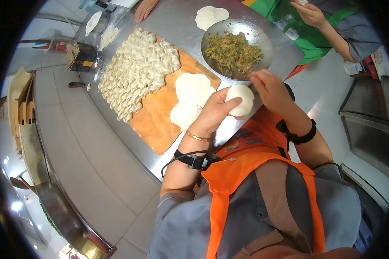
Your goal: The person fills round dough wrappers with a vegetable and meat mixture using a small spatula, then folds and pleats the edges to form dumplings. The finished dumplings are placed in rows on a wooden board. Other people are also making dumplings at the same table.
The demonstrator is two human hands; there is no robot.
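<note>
A round, thin dough wrapper (240,99) lies on the fingers of my left hand (218,108), and the thumb presses on its face. My right hand (272,90) is raised just to the right of the wrapper, near the rim of the metal bowl. Its fingers are bent close together, and whether they hold a small tool is hidden. The wide metal bowl (262,42) contains a green and brown chopped filling (231,51). Beneath my left wrist, overlapping loose wrappers (193,90) spread over the wooden board (159,123). Rows of pleated dumplings (139,71) cover the board's far left part.
More wrappers (211,17) lie on the steel table (178,19) beyond the bowl. Another person's hand (146,10) rests at the far edge. At the right, a person in a green apron (278,16) works close by. A dark-handled tool (76,84) sits at the left edge.
</note>
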